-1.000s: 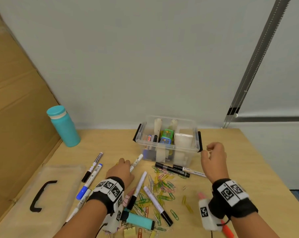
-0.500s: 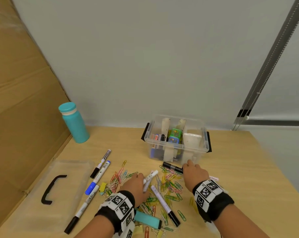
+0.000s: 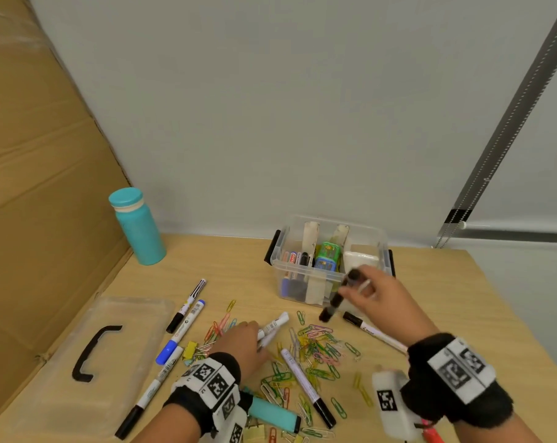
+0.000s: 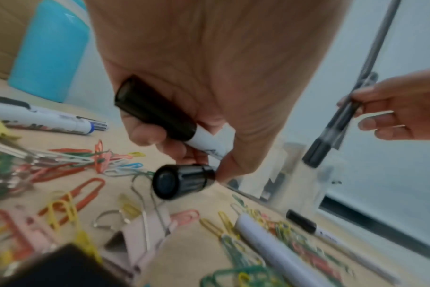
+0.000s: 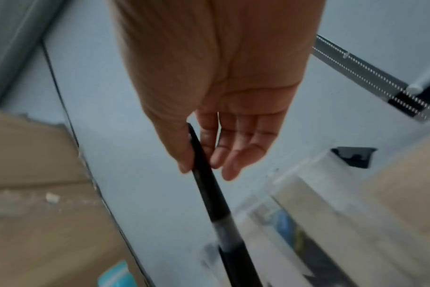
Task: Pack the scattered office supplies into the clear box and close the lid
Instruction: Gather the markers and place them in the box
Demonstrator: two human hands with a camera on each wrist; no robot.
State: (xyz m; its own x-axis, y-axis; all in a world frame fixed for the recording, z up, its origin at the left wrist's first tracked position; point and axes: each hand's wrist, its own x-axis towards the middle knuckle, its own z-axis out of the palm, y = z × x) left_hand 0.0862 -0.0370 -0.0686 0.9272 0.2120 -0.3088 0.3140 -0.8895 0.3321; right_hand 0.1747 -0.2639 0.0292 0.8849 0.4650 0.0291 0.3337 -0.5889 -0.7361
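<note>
Now the right hand point(image 3: 387, 298) pinches a black marker point(image 3: 338, 298) beside the clear box point(image 3: 330, 260), the left hand point(image 3: 242, 343) grips two markers point(image 3: 272, 327); dropping them in comes next.

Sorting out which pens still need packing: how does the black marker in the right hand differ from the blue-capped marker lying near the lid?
The black marker is lifted off the table, pinched by the right hand in front of the clear box; the blue-capped marker lies flat on the table, untouched. The black marker looks dark along its whole length and hangs steeply tilted; the blue-capped marker has a white barrel. Both are capped and still outside the box.
</note>
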